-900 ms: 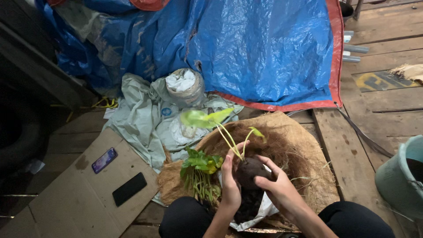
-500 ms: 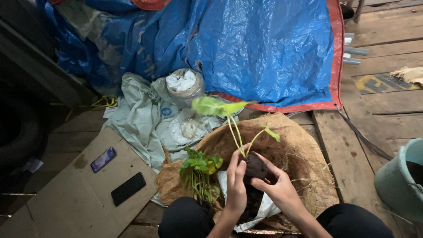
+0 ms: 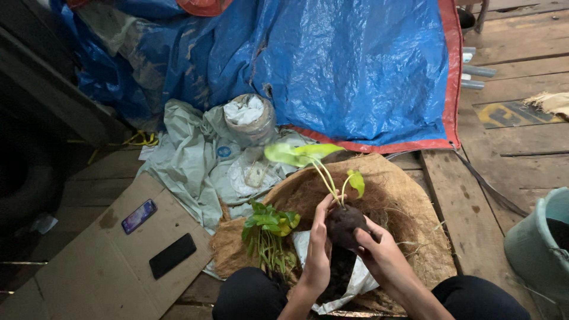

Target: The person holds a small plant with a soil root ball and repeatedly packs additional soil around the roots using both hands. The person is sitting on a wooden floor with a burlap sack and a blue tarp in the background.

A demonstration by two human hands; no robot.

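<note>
Since half a second ago our hands have barely shifted and the seedling's pale leaf has tipped lower. Our left hand [image 3: 317, 261] and right hand [image 3: 382, 258] close from both sides around the dark, round soil ball [image 3: 344, 224], fingers curled tight; its underside is hidden behind our palms. Thin yellow-green stems rise from it. It sits above the coarse, fibrous coconut mat [image 3: 409, 201]. What looks like white plastic sheeting [image 3: 355, 284] lies crumpled beneath, partly covered. Glossy green cuttings [image 3: 268, 231] rest alongside.
</note>
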